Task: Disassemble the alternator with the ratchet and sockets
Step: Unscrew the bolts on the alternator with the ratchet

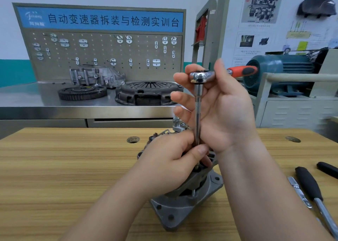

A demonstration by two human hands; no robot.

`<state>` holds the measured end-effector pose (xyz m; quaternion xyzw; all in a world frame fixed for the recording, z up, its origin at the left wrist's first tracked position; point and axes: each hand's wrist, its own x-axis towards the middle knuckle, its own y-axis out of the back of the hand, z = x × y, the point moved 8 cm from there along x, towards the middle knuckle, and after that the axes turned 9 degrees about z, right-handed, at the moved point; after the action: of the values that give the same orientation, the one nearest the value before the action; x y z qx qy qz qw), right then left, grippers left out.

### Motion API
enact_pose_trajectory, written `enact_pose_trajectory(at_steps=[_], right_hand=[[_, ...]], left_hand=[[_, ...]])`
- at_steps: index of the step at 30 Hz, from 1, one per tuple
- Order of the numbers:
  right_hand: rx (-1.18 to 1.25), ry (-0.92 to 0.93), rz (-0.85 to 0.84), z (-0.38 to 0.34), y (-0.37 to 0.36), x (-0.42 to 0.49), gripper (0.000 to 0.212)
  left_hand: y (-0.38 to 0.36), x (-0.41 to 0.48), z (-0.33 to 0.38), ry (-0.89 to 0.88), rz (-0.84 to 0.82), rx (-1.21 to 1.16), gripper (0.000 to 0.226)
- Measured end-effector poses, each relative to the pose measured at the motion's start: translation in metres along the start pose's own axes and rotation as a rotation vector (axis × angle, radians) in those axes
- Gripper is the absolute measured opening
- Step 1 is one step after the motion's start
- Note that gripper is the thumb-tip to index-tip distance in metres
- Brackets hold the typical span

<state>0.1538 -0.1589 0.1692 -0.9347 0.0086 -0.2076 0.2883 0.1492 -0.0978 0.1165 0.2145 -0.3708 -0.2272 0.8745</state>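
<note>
The right grip (221,111) is closed round the chrome head of the ratchet (202,76), with the fingers wrapped in front and the thumb raised behind. The orange-and-black handle sticks out to the right of this grip. An extension bar (198,111) hangs straight down from the head across the palm. Lower down, the left grip (170,160) pinches the bar between thumb and fingers. Directly under the left grip sits the alternator (190,187), tilted on its flanged grey housing on the wooden worktop (54,167). The bar's lower end meets its top, probably through a socket, but the fingers hide most of it. Right of both grips lie two black-handled tools (309,184). Beyond them, a clutch cover (146,92) rests on a steel bench.
</note>
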Motion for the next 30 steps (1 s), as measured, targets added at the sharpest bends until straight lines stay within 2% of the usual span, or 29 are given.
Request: enact_pose_trajectory(at_steps=[3, 6, 9, 12, 16, 18, 23, 26, 28, 30], right_hand=[[0.033, -0.088, -0.017, 0.003, -0.001, 0.002, 0.061], [0.070, -0.170, -0.069, 0.007, -0.006, 0.002, 0.055], [0.055, -0.123, -0.087, 0.007, -0.009, 0.001, 0.046], [-0.006, 0.111, -0.033, -0.003, -0.003, -0.004, 0.043], [-0.434, 0.706, 0.116, -0.036, 0.001, -0.028, 0.021], [-0.518, 0.803, 0.140, -0.039, -0.003, -0.035, 0.020], [-0.229, 0.450, 0.140, -0.026, 0.006, -0.021, 0.027], [-0.093, 0.256, 0.089, -0.020, 0.008, -0.015, 0.040], [-0.067, 0.201, 0.067, -0.016, 0.008, -0.014, 0.044], [-0.106, 0.228, 0.072, -0.016, 0.008, -0.015, 0.036]], left_hand=[[0.001, 0.000, 0.002, -0.017, 0.017, 0.053, 0.027], [0.003, -0.001, 0.001, -0.019, 0.026, 0.063, 0.022], [0.004, -0.001, 0.000, -0.015, 0.041, 0.051, 0.020], [0.004, -0.001, -0.002, 0.004, 0.057, 0.019, 0.017], [0.002, 0.001, -0.001, -0.034, 0.079, 0.094, 0.013], [0.002, 0.002, 0.000, -0.061, 0.082, 0.152, 0.018], [0.001, 0.000, 0.007, -0.098, 0.096, 0.156, 0.018], [0.000, 0.000, 0.008, -0.091, 0.085, 0.101, 0.016], [0.000, 0.000, 0.008, -0.095, 0.079, 0.102, 0.015], [0.001, 0.000, 0.007, -0.085, 0.084, 0.082, 0.016]])
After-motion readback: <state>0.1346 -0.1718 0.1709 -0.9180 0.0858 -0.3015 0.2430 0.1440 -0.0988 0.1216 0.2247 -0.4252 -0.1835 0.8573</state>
